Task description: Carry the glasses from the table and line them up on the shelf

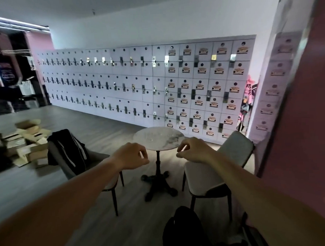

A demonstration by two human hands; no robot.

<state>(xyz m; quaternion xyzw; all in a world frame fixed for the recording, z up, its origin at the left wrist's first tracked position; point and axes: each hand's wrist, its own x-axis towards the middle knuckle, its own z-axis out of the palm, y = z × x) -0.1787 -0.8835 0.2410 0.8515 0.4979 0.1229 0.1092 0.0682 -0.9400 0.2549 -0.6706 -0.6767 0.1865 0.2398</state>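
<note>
A small round marble-topped table (169, 141) on a black iron pedestal stands ahead of me. Faint clear glasses (154, 137) seem to stand on its top, but they are too blurred to make out well. My left hand (131, 156) and my right hand (194, 150) are stretched out in front of me, on the near side of the table and apart from it. Both hold nothing, with the fingers loosely curled and apart. No shelf is recognisable in view.
A chair (96, 162) with a dark jacket (68, 148) over it stands left of the table, a pale chair (231, 153) right. A black bag (184, 230) lies by my feet. Cardboard boxes (27, 140) are piled far left. White lockers (138, 87) line the back wall; a pink wall (305, 118) is at right.
</note>
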